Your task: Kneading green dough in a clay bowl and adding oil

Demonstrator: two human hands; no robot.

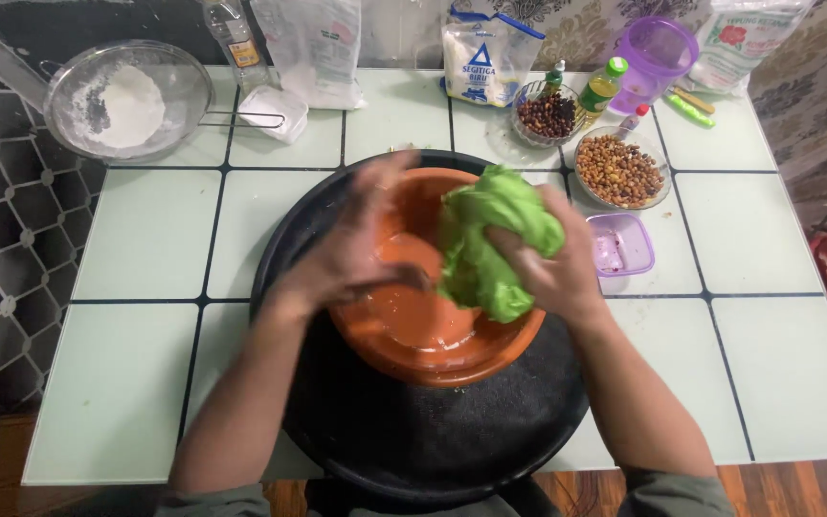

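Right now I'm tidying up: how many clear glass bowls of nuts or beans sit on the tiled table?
2: the clear glass bowl of dark beans at the back, and the clear glass bowl of tan nuts right of it, nearer.

I am looking down at an orange bowl (433,330) sitting on a round black tray (433,431) at the centre of the frame; my right hand (552,268) is gripping a lump of green dough (490,244) over the bowl's right side, fingers closed into it; my left hand (356,244) is lying blurred over the bowl's left rim, fingers spread and reaching inside. The tray is resting on a pale tiled table (145,239); a sieve of white flour (126,101) is sitting at upper left; a glass bowl of brown nuts (619,170) and a smaller bowl of dark beans (546,115) are standing at upper right, near a small purple container (621,244).
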